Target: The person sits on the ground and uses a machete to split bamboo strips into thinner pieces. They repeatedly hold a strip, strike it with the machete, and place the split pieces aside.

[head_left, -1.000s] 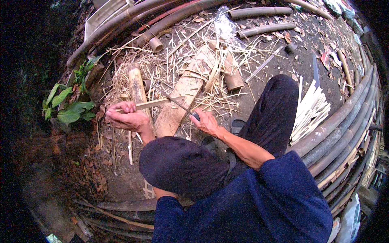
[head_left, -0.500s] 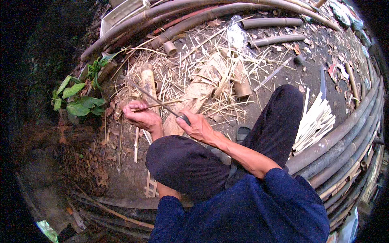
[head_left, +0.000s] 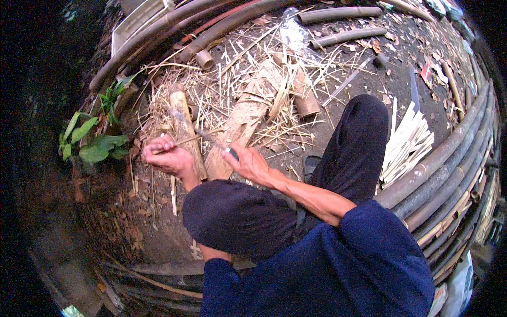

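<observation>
My left hand [head_left: 171, 159] is closed round one end of a thin bamboo strip [head_left: 188, 140], palm turned up, beyond my left knee. The strip slants away to the right, over the chopping wood. In my right fist [head_left: 250, 166] is a knife [head_left: 231, 154] with a dark handle. Its blade, blurred, points up and left and meets or crosses the strip; whether it cuts in cannot be made out. Beneath the strip lie a round pale log [head_left: 182, 113] and a flat wooden board [head_left: 243, 120], with bamboo shavings [head_left: 222, 87] strewn around them.
A bundle of pale split strips [head_left: 406, 145] lies right of my right knee, beside a saw-like blade [head_left: 414, 91]. Long bamboo poles [head_left: 438, 158] curve along the right; others [head_left: 227, 37] cross the far side. A short bamboo tube [head_left: 306, 105] and a leafy plant [head_left: 100, 145] flank the work.
The view has shifted slightly. My hands are a little farther apart, the left one lower and more to the left. The knife's blade has swung and now looks shorter and blurred.
</observation>
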